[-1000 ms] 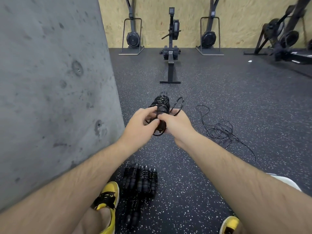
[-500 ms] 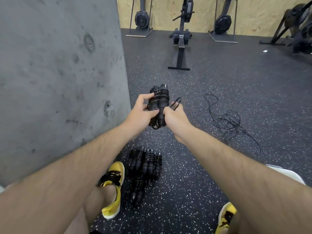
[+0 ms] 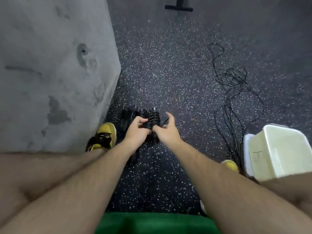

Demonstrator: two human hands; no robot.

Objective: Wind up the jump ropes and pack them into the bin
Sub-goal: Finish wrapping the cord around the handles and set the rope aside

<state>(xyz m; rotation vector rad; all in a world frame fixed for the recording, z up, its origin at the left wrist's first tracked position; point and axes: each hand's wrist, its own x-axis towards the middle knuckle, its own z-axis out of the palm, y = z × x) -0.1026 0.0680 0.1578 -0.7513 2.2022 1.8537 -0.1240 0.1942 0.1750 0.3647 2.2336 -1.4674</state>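
— What have the hands got?

— The left hand (image 3: 137,130) grips a wound jump rope (image 3: 152,119), black, its cord coiled round the paired handles. The fingers curl over the lower part of the bundle, which stands roughly upright above the floor (image 3: 168,73).

— And the right hand?

— The right hand (image 3: 166,130) sits just beside the bundle, its heel near the base, fingers spread and loose (the forefinger points up and away). A short loop of cord (image 3: 164,122) sticks out between that hand and the bundle; whether the thumb pinches it I cannot tell.

— Any other ropes?

— Behind the left hand, on the floor by the concrete wall (image 3: 54,73), lies a dark clump of wound ropes (image 3: 130,115), blurred. Well to the right, a loose tangle of rope (image 3: 233,78) sprawls over the speckled floor, its strands trailing down towards the bin.

— Where is the bin?

— The white bin (image 3: 278,149) stands at the right edge, near the right knee, well apart from the held bundle. A yellow shoe (image 3: 105,132) is planted by the wall, another yellow shoe (image 3: 230,164) just left of the bin. A green surface (image 3: 152,223) shows at the bottom edge.
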